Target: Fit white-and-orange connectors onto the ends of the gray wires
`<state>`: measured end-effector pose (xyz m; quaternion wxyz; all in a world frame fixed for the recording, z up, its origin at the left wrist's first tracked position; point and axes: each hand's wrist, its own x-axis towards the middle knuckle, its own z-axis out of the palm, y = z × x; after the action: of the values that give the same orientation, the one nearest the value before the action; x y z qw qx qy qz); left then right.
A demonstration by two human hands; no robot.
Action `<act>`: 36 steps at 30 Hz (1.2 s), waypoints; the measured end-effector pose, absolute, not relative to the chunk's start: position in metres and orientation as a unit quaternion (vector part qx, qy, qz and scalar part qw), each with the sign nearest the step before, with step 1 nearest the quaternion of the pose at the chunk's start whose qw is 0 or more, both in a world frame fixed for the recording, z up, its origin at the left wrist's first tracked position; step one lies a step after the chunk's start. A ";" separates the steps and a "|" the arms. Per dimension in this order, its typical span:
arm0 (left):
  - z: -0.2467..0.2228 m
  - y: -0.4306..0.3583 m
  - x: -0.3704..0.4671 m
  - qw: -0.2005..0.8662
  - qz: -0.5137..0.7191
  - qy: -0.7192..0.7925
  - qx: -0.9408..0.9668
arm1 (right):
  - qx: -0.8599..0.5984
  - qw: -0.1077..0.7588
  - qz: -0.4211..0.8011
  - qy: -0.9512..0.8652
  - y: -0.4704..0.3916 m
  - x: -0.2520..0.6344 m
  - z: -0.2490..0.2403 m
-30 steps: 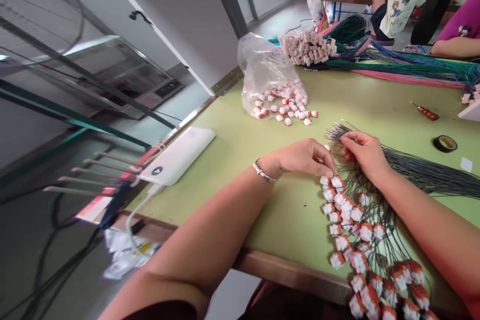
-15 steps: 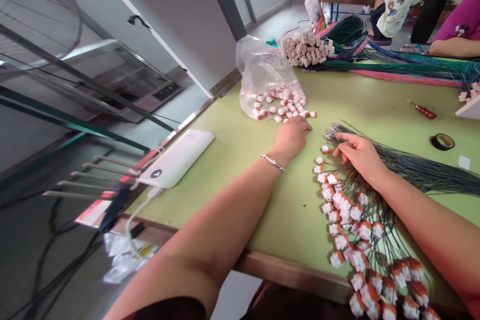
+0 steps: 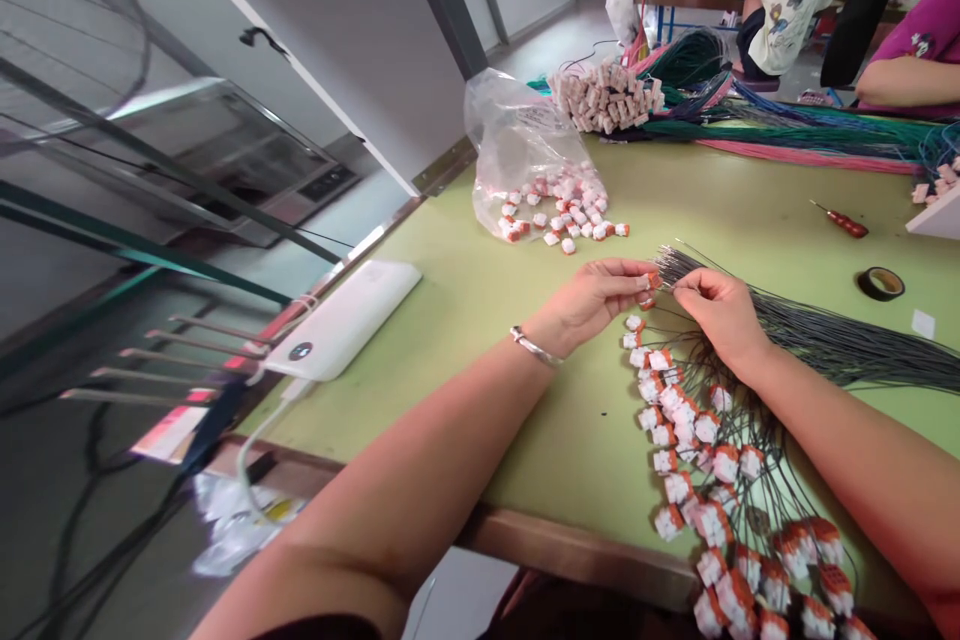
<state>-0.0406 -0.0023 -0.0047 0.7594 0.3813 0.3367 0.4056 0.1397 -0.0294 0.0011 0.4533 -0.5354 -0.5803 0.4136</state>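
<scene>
My left hand [image 3: 592, 302] pinches a small orange-and-white connector [image 3: 652, 281] between thumb and fingertips. Close beside it, my right hand [image 3: 718, 315] is closed in a pinch on what looks like the end of a dark wire, its tip pointing at the connector. Whether the tip is inside the connector is too small to tell. Behind the right hand lies a bundle of dark wires [image 3: 825, 330] with bare metal ends. Below both hands, several wired connectors [image 3: 682, 410] trail toward the table's front edge. Loose connectors [image 3: 577, 210] spill from a clear plastic bag [image 3: 510, 140].
A white power bank [image 3: 352, 320] with a cable lies at the table's left edge. Rightward are a red-handled screwdriver [image 3: 847, 222] and a roll of black tape [image 3: 880, 283]. Colored wire bundles [image 3: 787, 132] cross the far side. Two people sit beyond.
My left hand has come from the loose connectors by the bag toward my right hand, now with a connector in its fingers. My right hand has stayed near the wire ends, its fingers now pinched.
</scene>
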 end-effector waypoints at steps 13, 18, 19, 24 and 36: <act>-0.003 -0.006 -0.039 0.759 0.380 0.355 0.392 | -0.547 0.407 0.238 -0.692 -0.030 0.142 -0.004; -0.004 -0.007 -0.036 0.689 0.407 0.369 0.472 | -0.548 0.352 0.126 -0.748 -0.031 0.142 -0.001; -0.004 -0.007 -0.035 0.678 0.411 0.372 0.483 | -0.547 0.346 0.115 -0.754 -0.031 0.142 -0.001; 0.000 -0.011 -0.029 0.665 0.412 0.382 0.492 | -0.544 0.345 0.128 -0.754 -0.030 0.142 -0.006; 0.003 -0.013 -0.028 0.620 0.390 0.402 0.549 | -0.540 0.387 0.284 -0.691 -0.025 0.143 -0.011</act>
<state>-0.0278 -0.0126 0.0028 0.6201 0.5490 0.4024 0.3899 0.1432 -0.0245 -0.0108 0.3872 -0.5398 -0.6915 0.2838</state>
